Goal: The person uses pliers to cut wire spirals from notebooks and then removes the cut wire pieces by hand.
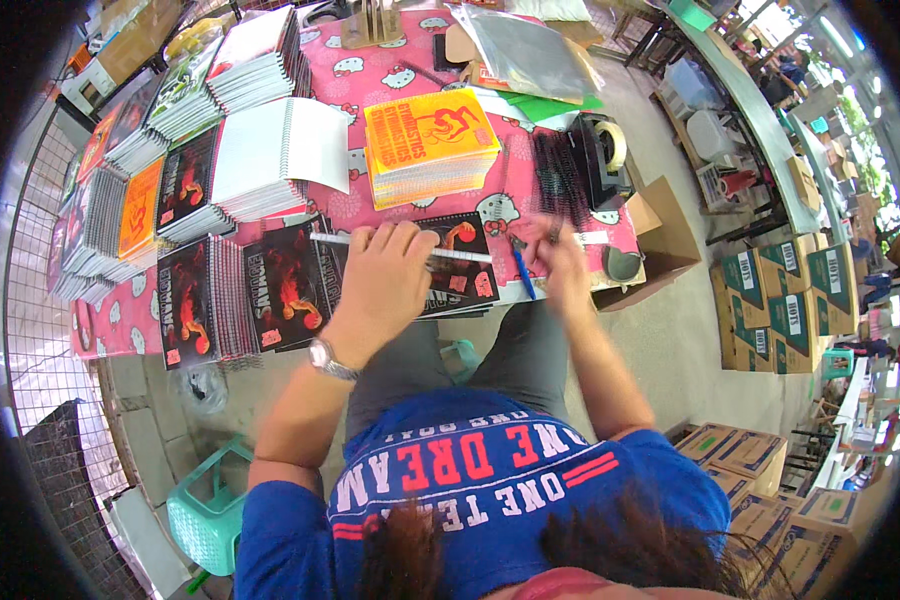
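Observation:
My left hand point(388, 270) bends its fingers down over a thin white ruler-like strip point(460, 256), pressing it across a black-covered notebook point(470, 285) at the table's front edge. The strip's two ends show on either side of the hand. To the right, my right hand point(562, 265) is raised over the table edge and blurred, so its finger grip is unclear. Beside it, nearer the middle, is a blue pen point(523, 270). A small white label point(592, 238) shows just right of its fingers. Several black spiral coils point(560, 175) lie beyond that hand.
A pile of orange-yellow notebooks point(432, 140) stands mid-table on the pink cloth point(330, 80). Spiral-bound stacks point(260, 160) crowd the left side. A black tape dispenser point(600, 160) sits at the right edge, near an open carton point(670, 240). Behind left is a green stool point(210, 510).

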A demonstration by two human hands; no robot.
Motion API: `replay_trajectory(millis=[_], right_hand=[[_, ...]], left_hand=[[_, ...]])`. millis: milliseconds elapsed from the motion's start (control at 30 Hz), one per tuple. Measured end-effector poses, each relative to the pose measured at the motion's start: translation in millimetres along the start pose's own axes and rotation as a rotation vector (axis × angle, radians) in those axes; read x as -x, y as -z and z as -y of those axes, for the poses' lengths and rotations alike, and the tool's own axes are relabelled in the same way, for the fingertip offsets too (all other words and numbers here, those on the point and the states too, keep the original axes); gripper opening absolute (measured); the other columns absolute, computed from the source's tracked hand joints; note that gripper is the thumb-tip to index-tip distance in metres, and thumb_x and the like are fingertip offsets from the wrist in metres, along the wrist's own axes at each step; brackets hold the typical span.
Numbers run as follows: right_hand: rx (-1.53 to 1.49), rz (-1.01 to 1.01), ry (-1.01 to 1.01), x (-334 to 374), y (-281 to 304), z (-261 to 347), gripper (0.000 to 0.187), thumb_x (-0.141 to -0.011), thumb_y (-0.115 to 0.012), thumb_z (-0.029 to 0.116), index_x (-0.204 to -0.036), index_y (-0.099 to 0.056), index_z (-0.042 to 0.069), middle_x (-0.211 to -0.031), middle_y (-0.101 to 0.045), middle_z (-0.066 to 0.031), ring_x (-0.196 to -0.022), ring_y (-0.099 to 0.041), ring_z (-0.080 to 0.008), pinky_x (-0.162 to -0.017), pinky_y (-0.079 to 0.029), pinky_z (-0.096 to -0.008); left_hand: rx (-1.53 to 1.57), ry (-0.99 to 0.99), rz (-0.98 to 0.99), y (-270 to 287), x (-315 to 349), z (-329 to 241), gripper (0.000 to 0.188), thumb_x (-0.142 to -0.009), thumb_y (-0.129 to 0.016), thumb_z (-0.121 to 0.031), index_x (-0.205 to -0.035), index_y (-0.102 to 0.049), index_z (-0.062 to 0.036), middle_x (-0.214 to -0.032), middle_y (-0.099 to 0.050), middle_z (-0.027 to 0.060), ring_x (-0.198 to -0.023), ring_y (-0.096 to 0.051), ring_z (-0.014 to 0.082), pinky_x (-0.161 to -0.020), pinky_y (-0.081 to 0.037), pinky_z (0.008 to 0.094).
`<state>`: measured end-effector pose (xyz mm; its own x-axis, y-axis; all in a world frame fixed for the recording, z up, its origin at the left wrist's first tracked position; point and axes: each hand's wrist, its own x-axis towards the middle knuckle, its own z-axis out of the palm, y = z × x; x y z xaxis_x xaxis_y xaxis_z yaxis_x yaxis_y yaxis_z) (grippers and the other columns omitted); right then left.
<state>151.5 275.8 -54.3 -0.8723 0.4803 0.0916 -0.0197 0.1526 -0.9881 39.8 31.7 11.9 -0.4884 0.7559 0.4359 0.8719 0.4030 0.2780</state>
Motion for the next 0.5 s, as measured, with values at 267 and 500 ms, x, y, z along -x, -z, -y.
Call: replay_trajectory(millis=[267, 500], right_hand=[[0.026, 0.154, -0.002, 65.3, -50.9, 28.4, 0.043, -0.102, -0.044, 0.02, -0.143, -0.046, 0.004, -0.132, -0.057, -0.0178, -0.1, -0.063, -0.0195, -0.088, -0.049, -0.0315], [0.308, 0.232, 0.401, 15.1, -18.7, 62.9, 0.022, -0.087, -0.066, -0.001, -0.108, -0.071, 0.004, -0.107, -0.067, -0.0127, -0.102, -0.064, -0.0256, -0.088, -0.05, -0.0338]], left_hand=[[-0.2, 0.077, -0.15, -20.2, 4.7, -31.8, 0.02, -0.085, -0.067, -0.031, -0.093, -0.062, -0.013, -0.089, -0.057, 0.0015, -0.088, -0.054, 0.0222, -0.083, -0.035, 0.0428], [-0.159, -0.149, -0.175, -20.2, -4.2, -8.1, 0.019, -0.084, -0.069, -0.032, -0.09, -0.06, -0.0162, -0.086, -0.055, -0.0016, -0.086, -0.053, 0.0187, -0.08, -0.035, 0.0395]])
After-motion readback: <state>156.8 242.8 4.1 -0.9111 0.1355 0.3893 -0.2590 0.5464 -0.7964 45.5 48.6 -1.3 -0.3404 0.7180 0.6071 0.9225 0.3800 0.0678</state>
